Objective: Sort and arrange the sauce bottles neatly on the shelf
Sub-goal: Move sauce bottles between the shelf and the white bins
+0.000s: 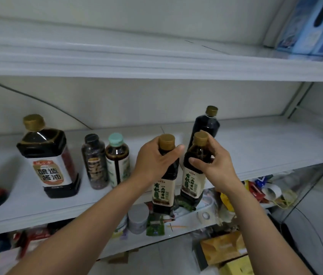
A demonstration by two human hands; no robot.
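- Head view: the left hand [152, 161] is gripping a tall dark sauce bottle with a gold screw cap and a cream paper label [163, 187]. Its fingers [176, 149] are curling tightly round the neck.
- The right hand [214, 165] is gripping a second dark bottle with the same gold cap and cream label [193, 181], with its fingers wrapping round the bottle's shoulder.
- Both bottles are staying upright, side by side and almost touching, at the front edge of the long white shelf [256, 147]. Their bottoms are hanging below that edge, so I think they are not standing on it yet.
- I think the person is putting the matching pair into place together.
- The next move is calling for a lift over the edge, then a soft set-down in the bare spot. A slim dark bottle with a gold cap [207, 126] is standing just behind the right hand, so care is needed not to bump it.
- Further left, these are standing in a loose row:
  - a small brown bottle with a mint-green cap [117, 159]
  - a small dark bottle with a black cap [95, 161]
  - a big square dark bottle with a gold cap and a white label [49, 159]
- The bottles are looking smooth, shiny and see-through, maybe slippery. The caps are looking ridged, and the shelf is looking flat and smooth.
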